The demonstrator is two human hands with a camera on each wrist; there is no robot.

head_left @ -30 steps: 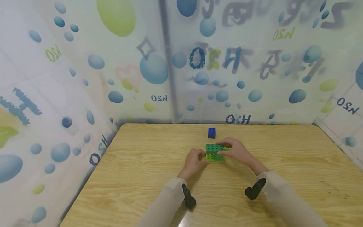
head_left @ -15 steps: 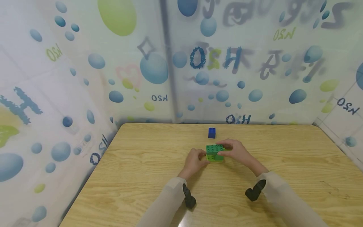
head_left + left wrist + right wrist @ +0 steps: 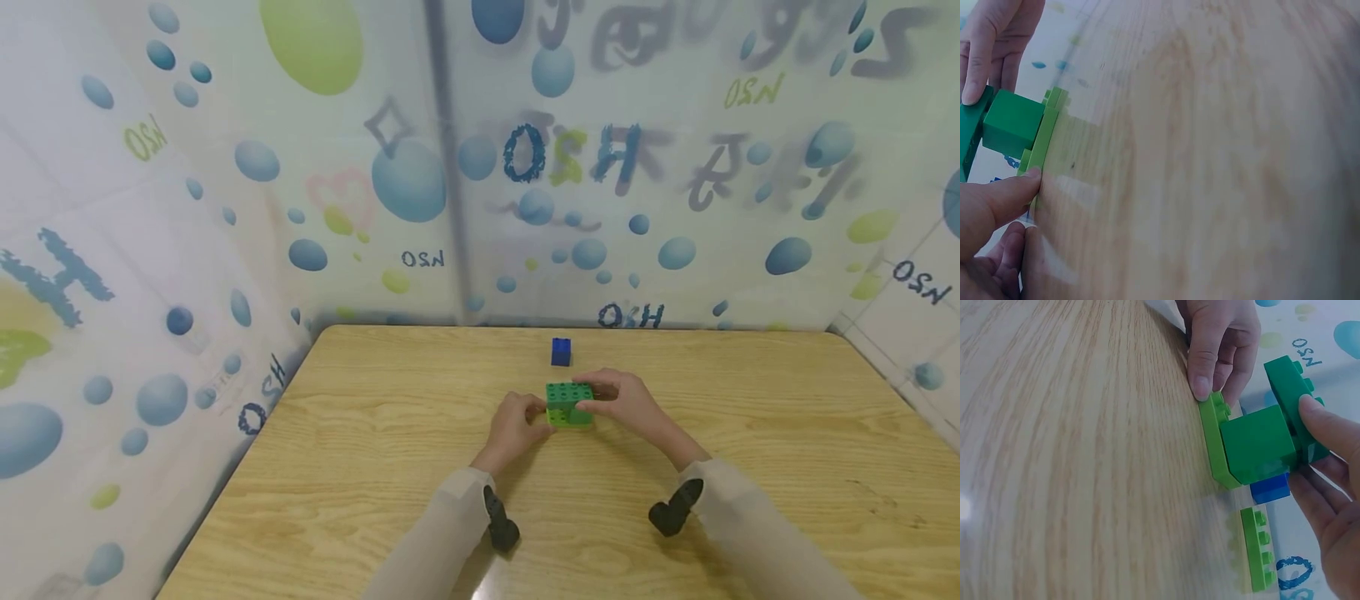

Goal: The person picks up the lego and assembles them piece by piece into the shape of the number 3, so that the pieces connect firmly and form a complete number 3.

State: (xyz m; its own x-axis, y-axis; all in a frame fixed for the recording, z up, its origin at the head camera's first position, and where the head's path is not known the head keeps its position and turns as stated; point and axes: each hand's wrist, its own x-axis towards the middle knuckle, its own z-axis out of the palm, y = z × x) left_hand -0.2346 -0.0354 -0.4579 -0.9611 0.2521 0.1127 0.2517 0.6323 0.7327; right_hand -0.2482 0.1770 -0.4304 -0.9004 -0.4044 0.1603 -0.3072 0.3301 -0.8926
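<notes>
My left hand (image 3: 515, 425) pinches the left end of a flat light green toy brick (image 3: 1043, 139) lying on the table. A dark green block (image 3: 1259, 445) stands on that flat brick. Across the top lies a wider dark green brick (image 3: 568, 392), pinched between the thumb and fingers of my right hand (image 3: 624, 406). In the right wrist view this top brick looks slightly tilted against the block. Whether the two are fully joined I cannot tell. My right fingers cover the top brick's right end in the head view.
Behind the stack a blue brick (image 3: 561, 352) sits near the table's far edge. A second light green brick (image 3: 1257, 550) lies beside the stack, mostly hidden by my right hand in the head view. A patterned curtain (image 3: 510, 283) rises behind the wooden table (image 3: 360, 417).
My right hand and the top brick have shifted down very slightly. The light green brick behind that hand has become more covered. My left hand keeps its place on the flat brick.
</notes>
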